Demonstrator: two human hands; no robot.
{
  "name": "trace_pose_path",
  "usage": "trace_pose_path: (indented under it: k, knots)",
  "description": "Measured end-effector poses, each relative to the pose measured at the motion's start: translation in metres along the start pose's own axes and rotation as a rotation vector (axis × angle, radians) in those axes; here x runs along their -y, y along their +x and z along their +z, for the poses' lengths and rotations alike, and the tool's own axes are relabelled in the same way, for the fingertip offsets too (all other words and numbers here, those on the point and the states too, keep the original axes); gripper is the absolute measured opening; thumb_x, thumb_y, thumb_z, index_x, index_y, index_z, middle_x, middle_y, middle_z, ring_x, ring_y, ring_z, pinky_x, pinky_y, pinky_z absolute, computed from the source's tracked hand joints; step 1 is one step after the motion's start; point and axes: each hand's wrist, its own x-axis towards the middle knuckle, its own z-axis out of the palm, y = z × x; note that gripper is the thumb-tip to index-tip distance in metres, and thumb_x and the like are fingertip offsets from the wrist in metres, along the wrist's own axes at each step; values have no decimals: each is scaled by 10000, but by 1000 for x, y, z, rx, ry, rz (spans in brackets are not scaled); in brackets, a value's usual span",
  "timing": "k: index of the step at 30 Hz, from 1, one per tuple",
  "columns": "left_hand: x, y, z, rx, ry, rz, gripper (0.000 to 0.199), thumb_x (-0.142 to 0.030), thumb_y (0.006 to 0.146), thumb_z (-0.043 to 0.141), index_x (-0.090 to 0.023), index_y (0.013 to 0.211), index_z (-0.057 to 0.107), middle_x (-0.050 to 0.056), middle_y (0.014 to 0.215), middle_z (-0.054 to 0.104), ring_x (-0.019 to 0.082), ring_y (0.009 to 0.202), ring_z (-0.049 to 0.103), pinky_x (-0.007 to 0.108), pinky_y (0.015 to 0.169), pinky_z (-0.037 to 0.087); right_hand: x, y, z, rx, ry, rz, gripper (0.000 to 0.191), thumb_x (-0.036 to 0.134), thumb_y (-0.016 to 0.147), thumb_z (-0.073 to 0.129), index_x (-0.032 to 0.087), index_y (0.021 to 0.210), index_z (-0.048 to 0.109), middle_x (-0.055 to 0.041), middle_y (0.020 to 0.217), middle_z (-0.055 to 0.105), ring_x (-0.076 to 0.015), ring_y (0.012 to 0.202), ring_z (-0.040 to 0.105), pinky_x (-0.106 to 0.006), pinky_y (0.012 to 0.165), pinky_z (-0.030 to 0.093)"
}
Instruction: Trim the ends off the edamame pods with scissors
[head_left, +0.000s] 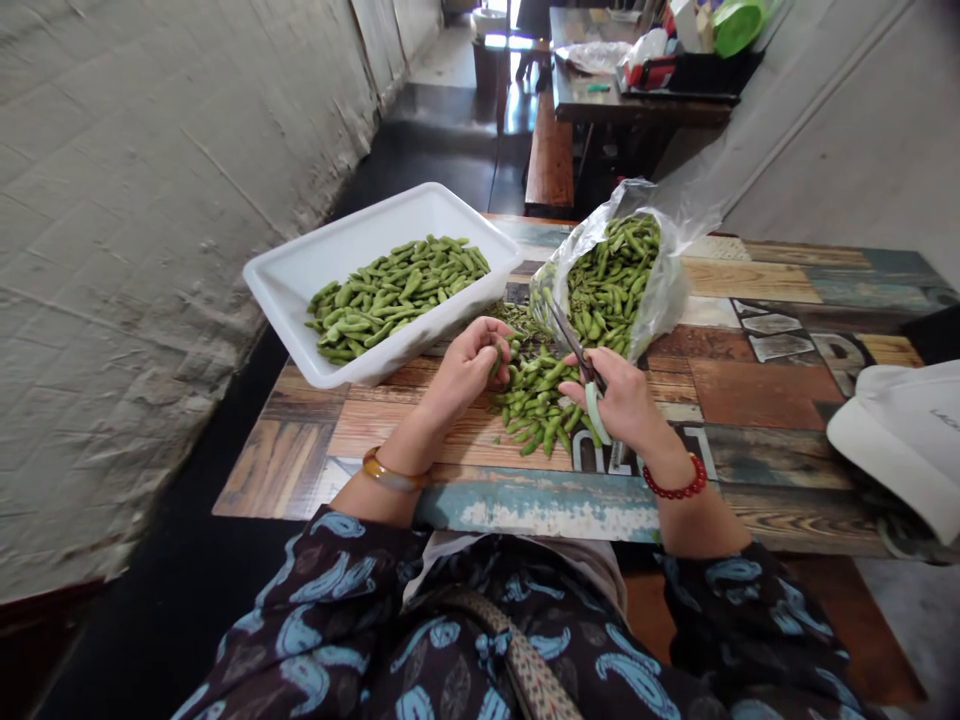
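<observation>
My right hand [619, 395] is closed on a pair of scissors [594, 408] with pale green handles, the blades pointing up and left. My left hand [474, 362] is pinched, and a bit of a green edamame pod [496, 362] shows at its fingertips. Between and below both hands lies a loose pile of edamame pods [536, 400] on the table. Just behind the pile are small trimmed stem bits [517, 318]. A white plastic tub [337, 372] at the left holds many pods. An open clear plastic bag [664, 310] full of pods lies behind my right hand.
The wood-patterned table [757, 395] carries a white cap [900, 430] at its right edge. A rough pale wall [150, 200] runs along the left. Beyond stand a wooden bench [551, 150] and a second table [592, 100] with a black tray of items [682, 75].
</observation>
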Motion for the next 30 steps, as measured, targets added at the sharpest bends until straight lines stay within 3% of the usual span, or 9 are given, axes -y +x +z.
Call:
trace_pose_path:
  k: [2,5,8,13,17,22,25,30]
  knots:
    - [3,0,3,3,227,65,150,-175,848,501,-179,917,634,-7,730,575,127,628,521,258,606,411,0,0,1,11,-7,0,216,381,927,647,197,1039,633,-54,859,628,-226,782,594,-359,741,500]
    - [9,1,6,21,584,167,149,-291,843,637,-162,822,709,25,741,571,154,696,511,283,663,396,-1,0,2,36,-13,-2,230,395,932,635,198,1051,628,-67,888,634,-236,806,597,-375,759,504]
    - [14,3,6,83,700,186,163,-329,785,742,-169,815,748,30,734,569,159,688,509,286,651,374,-1,0,3,51,-7,7,255,402,931,631,197,1082,620,-87,934,644,-252,852,610,-395,784,512]
    - [11,3,6,83,523,198,118,-232,813,690,-158,745,750,46,727,635,167,739,563,292,714,410,0,0,3,59,3,21,264,407,931,630,199,1095,620,-96,949,651,-265,879,620,-405,803,515]
    - [4,1,5,57,202,80,205,-343,824,701,-145,787,741,39,763,653,132,709,548,255,662,409,1,0,1,63,3,24,277,414,937,626,191,1101,617,-93,947,645,-258,876,619,-392,797,513]
    - [-1,-1,5,95,-237,-143,310,-431,779,754,-142,871,690,5,696,615,54,511,389,197,444,197,4,0,-1,73,-6,25,255,402,946,618,188,1085,620,-63,889,609,-230,801,590,-371,745,508]
    - [-5,-3,7,96,-312,-161,343,-454,776,758,-142,878,660,46,823,695,38,487,417,188,418,172,5,-1,0,86,-5,19,246,386,943,623,195,1099,614,-69,907,616,-234,819,597,-376,756,513]
    - [-8,-5,8,139,-267,-139,320,-420,778,769,-142,886,655,28,772,697,30,454,424,185,423,223,6,-3,-2,134,-61,8,342,407,909,667,200,1168,586,-92,990,625,-254,869,610,-390,771,518]
